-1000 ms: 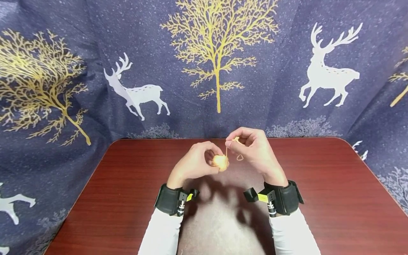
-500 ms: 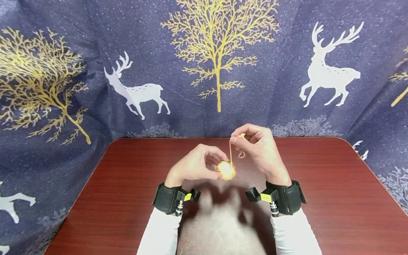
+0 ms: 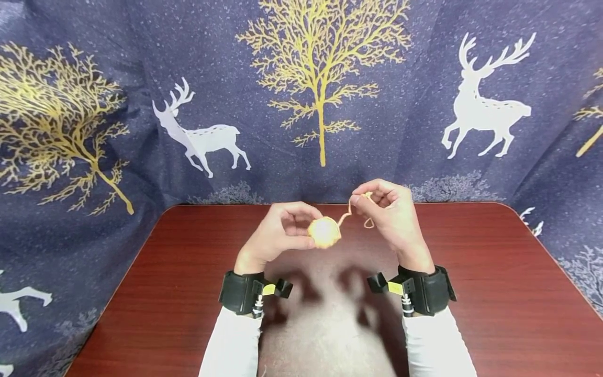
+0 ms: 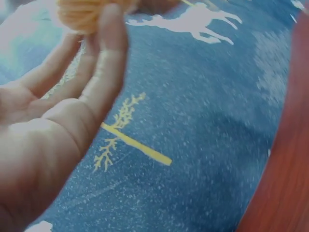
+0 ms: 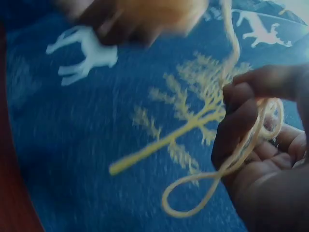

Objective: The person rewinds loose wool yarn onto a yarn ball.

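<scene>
A small yellow ball of yarn (image 3: 324, 232) is held between the thumb and fingers of my left hand (image 3: 278, 235), above the table. The left wrist view shows its wound strands (image 4: 84, 17) at the fingertips. To the right, my right hand (image 3: 388, 217) pinches the yarn's free strand (image 3: 345, 215), which runs slack and slightly wavy back to the ball. More yarn is gathered in the right palm, and a loop (image 5: 190, 195) hangs below those fingers in the right wrist view.
Under the hands lies a reddish-brown wooden table (image 3: 494, 272) with a pale, brightly lit patch (image 3: 325, 335) near the front. Behind it hangs a dark blue cloth (image 3: 400, 131) printed with white deer and golden trees. Both wrists wear black camera straps (image 3: 426, 290).
My right hand has moved right and slightly up. My left hand dipped with the ball, then rose back left, and the strand between them has grown longer and gone from straight to slack.
</scene>
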{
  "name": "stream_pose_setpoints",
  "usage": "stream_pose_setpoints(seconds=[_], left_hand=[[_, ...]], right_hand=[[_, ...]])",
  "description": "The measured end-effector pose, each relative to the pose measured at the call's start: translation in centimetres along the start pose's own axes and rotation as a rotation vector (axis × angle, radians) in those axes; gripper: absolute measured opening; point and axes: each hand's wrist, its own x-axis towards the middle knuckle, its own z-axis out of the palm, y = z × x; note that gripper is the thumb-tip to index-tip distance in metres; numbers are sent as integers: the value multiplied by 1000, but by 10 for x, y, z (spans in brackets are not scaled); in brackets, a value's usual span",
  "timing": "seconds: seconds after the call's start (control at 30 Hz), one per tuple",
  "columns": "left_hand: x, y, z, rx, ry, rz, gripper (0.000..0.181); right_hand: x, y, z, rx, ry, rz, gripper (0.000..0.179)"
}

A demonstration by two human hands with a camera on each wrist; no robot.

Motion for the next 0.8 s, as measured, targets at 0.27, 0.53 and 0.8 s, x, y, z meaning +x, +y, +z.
stream_pose_setpoints(seconds=[0.27,0.53,0.8], left_hand=[[-3,10,-3,-280,112,233,46],[4,17,-2,-463,546,348,36],[9,13,-5,-216,929,307,28]], right_hand=[[5,14,-5,-387,-24,82,6],[3,19,-4,-652,-269,154,4],[-2,3,-4,-664,-451,128,12]])
